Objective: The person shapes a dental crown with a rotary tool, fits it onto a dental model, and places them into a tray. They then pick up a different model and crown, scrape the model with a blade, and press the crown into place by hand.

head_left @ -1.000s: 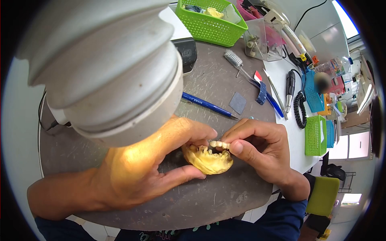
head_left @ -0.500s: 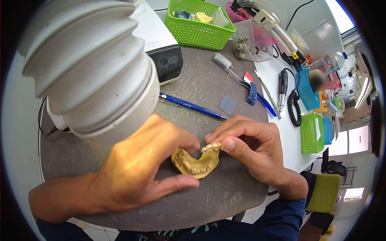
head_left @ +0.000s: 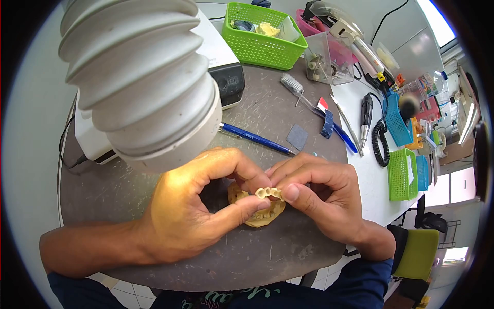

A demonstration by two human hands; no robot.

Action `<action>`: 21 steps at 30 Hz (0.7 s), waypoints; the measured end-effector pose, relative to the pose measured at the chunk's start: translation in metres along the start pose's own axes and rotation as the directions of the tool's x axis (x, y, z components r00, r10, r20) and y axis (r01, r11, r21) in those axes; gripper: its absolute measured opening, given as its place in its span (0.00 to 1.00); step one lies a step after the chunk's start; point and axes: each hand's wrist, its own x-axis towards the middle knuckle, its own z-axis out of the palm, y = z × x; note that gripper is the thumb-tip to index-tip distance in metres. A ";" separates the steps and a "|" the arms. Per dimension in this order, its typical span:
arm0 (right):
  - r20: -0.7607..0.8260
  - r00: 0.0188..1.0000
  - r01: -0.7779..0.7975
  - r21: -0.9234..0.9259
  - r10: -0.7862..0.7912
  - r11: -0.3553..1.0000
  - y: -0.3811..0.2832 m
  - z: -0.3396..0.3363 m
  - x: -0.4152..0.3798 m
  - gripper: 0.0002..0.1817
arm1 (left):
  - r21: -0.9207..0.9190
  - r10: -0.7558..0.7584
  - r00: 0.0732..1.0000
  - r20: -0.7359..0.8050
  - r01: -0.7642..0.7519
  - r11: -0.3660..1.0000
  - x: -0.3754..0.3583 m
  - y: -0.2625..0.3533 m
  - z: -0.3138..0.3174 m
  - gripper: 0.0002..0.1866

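My left hand (head_left: 198, 206) and my right hand (head_left: 319, 195) meet over a dark round mat (head_left: 288, 252). Between their fingertips is a small cream tooth bridge (head_left: 269, 192), a short row of joined crowns, pinched by thumb and forefinger from both sides. Just under it lies a yellow plaster jaw model (head_left: 260, 215), partly hidden by my left thumb and fingers. The bridge is lifted slightly above the model's teeth.
A large white ribbed suction hose (head_left: 139, 87) hangs close at upper left. A blue pen (head_left: 254, 138), a grey abrasive square (head_left: 297, 137), a brush (head_left: 293, 84) and a handpiece (head_left: 366, 116) lie beyond. Green baskets (head_left: 265, 35) and a clear box (head_left: 329, 56) stand behind.
The bridge came off the model's edge and is now held by both hands above it. My left fingers closed in over the model, which has turned and sits more hidden.
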 end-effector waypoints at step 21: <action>0.038 0.999 0.038 -0.028 -0.036 0.999 0.001 0.001 0.001 0.06 | -0.020 -0.025 1.000 -0.001 0.025 0.999 0.001 0.002 0.000 0.07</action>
